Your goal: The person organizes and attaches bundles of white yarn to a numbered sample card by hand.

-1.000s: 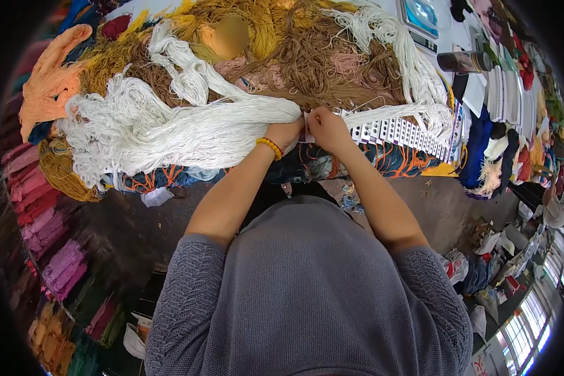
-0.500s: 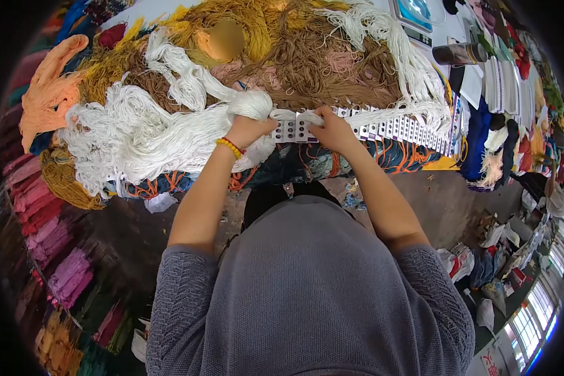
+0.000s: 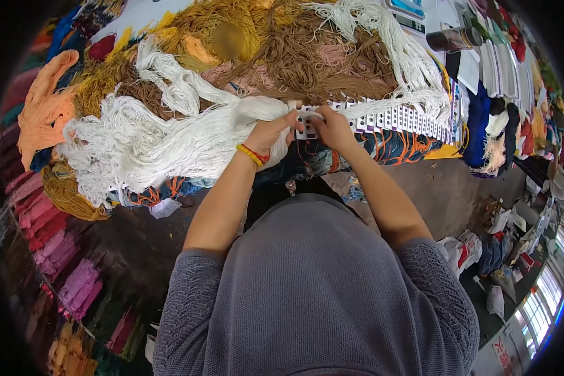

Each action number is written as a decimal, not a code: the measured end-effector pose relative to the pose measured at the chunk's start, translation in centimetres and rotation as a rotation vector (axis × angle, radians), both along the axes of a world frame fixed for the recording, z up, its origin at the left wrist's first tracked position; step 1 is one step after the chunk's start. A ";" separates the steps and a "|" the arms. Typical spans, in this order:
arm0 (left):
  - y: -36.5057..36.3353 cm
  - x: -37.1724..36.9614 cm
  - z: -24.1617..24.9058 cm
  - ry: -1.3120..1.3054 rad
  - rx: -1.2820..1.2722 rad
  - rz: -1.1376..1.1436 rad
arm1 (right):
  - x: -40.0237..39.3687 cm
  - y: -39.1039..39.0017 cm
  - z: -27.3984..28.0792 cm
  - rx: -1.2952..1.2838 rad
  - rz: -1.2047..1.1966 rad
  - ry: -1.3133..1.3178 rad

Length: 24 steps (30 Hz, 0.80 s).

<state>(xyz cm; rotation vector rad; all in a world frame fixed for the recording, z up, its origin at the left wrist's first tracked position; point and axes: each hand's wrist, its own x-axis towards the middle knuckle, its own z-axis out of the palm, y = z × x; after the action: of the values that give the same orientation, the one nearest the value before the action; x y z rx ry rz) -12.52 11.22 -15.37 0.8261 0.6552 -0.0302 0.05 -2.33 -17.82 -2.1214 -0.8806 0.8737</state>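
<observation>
A large mass of loose white yarn (image 3: 163, 138) spreads over the left part of the table's pile. My left hand (image 3: 272, 133), with yellow beads at the wrist, is closed on a thick bunch of this yarn at the mass's right end. Close beside it, my right hand (image 3: 335, 130) pinches a thin white strand of the yarn over a card. Under and between my fingers lies a white card with dark holes (image 3: 306, 125). A row of similar cards (image 3: 395, 122) runs to the right, with white strands lying along its upper edge.
Behind my hands lie brown yarn (image 3: 319, 69) and mustard yarn (image 3: 257, 31). A peach hank (image 3: 50, 113) hangs at the left end. Dark yarn with orange strands (image 3: 401, 150) hangs along the front edge. A dark jar (image 3: 454, 39) and a scale (image 3: 407, 22) stand at the back right.
My left hand has moved right, closer to my right hand, drawing the white bunch with it. Fewer cards show between my hands. My right hand has shifted only slightly.
</observation>
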 end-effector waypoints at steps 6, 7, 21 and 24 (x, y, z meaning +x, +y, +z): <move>-1.0 0.4 -2.9 0.202 0.073 -0.190 | -2.4 0.3 2.9 0.113 0.206 -0.120; -0.7 0.4 -1.4 0.187 0.135 -0.160 | -2.0 0.3 3.2 0.112 0.202 -0.120; 1.0 -2.9 0.6 -0.014 -0.119 -0.107 | 1.8 3.2 1.4 0.001 0.030 0.281; 1.0 -3.2 1.0 0.030 0.393 -0.265 | 1.0 3.3 1.2 0.097 0.186 -0.195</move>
<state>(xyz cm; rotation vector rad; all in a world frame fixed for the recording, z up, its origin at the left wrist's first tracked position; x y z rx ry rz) -15.68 12.25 -14.32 1.2910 0.5836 -0.1580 1.08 1.00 -16.62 -2.0888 -1.2114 0.7069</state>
